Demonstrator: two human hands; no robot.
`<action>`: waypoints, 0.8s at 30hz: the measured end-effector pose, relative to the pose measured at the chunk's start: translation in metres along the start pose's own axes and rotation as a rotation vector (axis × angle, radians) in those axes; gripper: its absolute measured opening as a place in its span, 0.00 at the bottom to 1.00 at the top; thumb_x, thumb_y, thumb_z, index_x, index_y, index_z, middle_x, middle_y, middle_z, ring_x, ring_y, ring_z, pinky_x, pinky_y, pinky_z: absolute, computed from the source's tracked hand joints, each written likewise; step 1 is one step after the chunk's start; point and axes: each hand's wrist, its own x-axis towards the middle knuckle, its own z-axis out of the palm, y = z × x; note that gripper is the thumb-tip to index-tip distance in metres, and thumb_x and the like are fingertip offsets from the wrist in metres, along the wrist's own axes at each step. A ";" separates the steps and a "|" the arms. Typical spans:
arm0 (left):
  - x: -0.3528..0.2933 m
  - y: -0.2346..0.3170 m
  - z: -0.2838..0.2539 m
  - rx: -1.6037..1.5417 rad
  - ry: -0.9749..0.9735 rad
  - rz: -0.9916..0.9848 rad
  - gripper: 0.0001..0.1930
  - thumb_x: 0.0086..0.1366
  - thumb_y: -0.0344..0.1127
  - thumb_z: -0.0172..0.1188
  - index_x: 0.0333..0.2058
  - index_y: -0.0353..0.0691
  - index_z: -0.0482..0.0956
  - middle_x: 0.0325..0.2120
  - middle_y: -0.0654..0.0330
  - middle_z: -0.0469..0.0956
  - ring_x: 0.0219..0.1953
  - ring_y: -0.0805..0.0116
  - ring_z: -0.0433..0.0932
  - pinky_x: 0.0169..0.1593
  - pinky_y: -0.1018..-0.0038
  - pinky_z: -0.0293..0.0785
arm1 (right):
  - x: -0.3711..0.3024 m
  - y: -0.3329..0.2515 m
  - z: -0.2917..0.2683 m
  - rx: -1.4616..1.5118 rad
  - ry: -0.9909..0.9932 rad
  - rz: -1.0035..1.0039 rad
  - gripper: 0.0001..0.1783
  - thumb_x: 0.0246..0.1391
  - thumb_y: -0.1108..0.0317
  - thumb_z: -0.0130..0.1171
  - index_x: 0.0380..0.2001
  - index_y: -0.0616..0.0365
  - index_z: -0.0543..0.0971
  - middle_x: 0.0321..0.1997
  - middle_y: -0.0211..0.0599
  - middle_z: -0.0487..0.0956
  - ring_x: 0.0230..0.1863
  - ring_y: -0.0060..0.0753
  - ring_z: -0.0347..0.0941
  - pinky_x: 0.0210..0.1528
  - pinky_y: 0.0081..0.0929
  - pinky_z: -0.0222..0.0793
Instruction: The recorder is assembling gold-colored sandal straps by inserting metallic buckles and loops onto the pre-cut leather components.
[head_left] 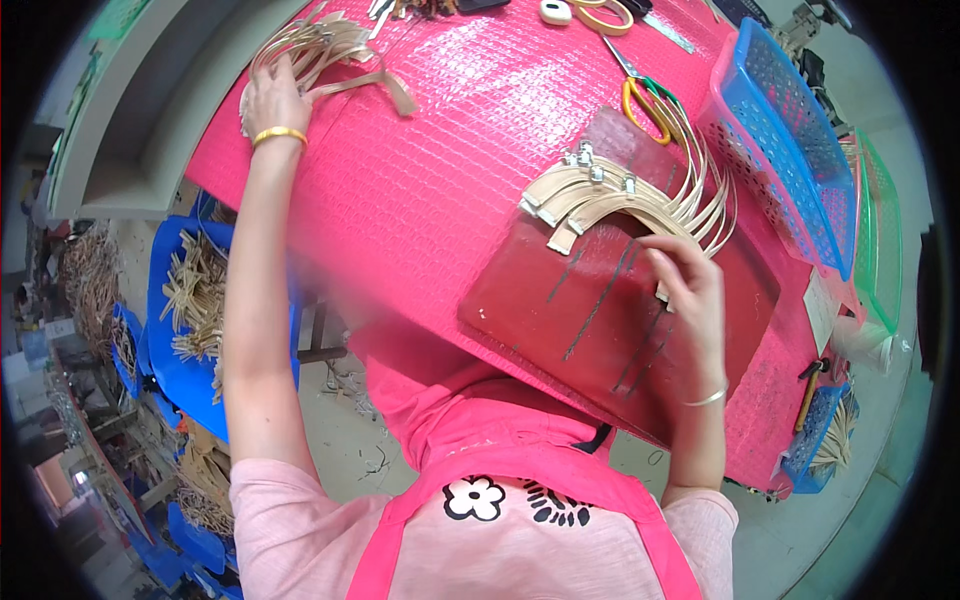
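Fingers: right hand (pixel 690 285) pinched shut on the fanned, clipped bundle of curved bamboo strips (pixel 620 200) lying on the dark red board (pixel 600 320), left hand (pixel 272 100) spread flat over the loose strip pile (pixel 320 50) at the pink table (pixel 450 150) edge — light, springy, likely splintery, so grip near the clips.

pink quilted table cover (pixel 440 150), dark red board (pixel 590 310), blue basket (pixel 780 130), pale tan strips (pixel 600 195).

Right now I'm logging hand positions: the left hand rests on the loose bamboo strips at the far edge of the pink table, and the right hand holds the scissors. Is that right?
Not quite. The head view shows the right hand on the fanned bundle of bamboo strips on the dark red board, not the scissors, which lie untouched beyond it. The left hand does rest on the loose strips.
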 end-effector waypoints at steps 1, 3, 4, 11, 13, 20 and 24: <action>-0.004 0.012 -0.004 -0.042 0.258 0.090 0.21 0.47 0.42 0.60 0.40 0.41 0.71 0.34 0.51 0.72 0.37 0.56 0.72 0.42 0.66 0.68 | 0.002 0.021 -0.025 -0.071 0.079 -0.059 0.07 0.49 0.76 0.50 0.33 0.64 0.75 0.27 0.27 0.73 0.28 0.16 0.67 0.31 0.14 0.63; -0.030 0.090 -0.046 -0.534 0.056 0.175 0.15 0.48 0.31 0.56 0.38 0.38 0.70 0.34 0.51 0.71 0.40 0.57 0.70 0.44 0.66 0.66 | 0.012 0.020 -0.058 -0.760 0.160 -0.343 0.17 0.36 0.84 0.49 0.33 0.59 0.73 0.31 0.37 0.71 0.36 0.36 0.67 0.39 0.26 0.63; -0.046 0.124 -0.047 -0.641 0.113 0.468 0.13 0.49 0.30 0.54 0.36 0.38 0.72 0.34 0.52 0.71 0.39 0.56 0.70 0.42 0.67 0.67 | 0.019 0.023 -0.070 -0.963 0.185 -0.438 0.19 0.32 0.84 0.49 0.32 0.57 0.72 0.35 0.38 0.69 0.41 0.42 0.64 0.43 0.32 0.61; -0.077 0.248 -0.054 -0.997 -0.096 0.576 0.11 0.45 0.34 0.61 0.30 0.41 0.75 0.31 0.58 0.71 0.39 0.59 0.68 0.43 0.70 0.67 | 0.018 0.034 -0.104 -1.102 -0.024 -0.436 0.10 0.35 0.79 0.53 0.26 0.56 0.70 0.36 0.34 0.70 0.46 0.36 0.64 0.53 0.38 0.52; -0.072 0.242 -0.058 -1.131 -0.113 0.592 0.11 0.45 0.33 0.61 0.30 0.41 0.75 0.30 0.59 0.72 0.38 0.59 0.69 0.43 0.69 0.67 | 0.007 0.027 -0.107 -1.026 -0.077 -0.454 0.08 0.37 0.77 0.55 0.25 0.55 0.70 0.33 0.32 0.72 0.45 0.31 0.66 0.57 0.38 0.48; -0.073 0.244 -0.078 -1.534 -0.970 0.264 0.12 0.52 0.34 0.58 0.35 0.33 0.74 0.27 0.61 0.74 0.30 0.77 0.72 0.37 0.78 0.68 | -0.008 0.011 -0.097 -0.844 -0.128 -0.596 0.09 0.34 0.78 0.55 0.23 0.58 0.70 0.28 0.34 0.71 0.37 0.34 0.68 0.52 0.34 0.57; -0.078 0.221 -0.082 -1.551 -1.251 0.272 0.10 0.57 0.34 0.53 0.33 0.33 0.74 0.22 0.62 0.71 0.24 0.78 0.70 0.28 0.80 0.69 | -0.024 0.000 -0.087 -0.735 -0.157 -0.600 0.09 0.32 0.77 0.57 0.23 0.59 0.71 0.25 0.35 0.70 0.33 0.38 0.68 0.40 0.32 0.63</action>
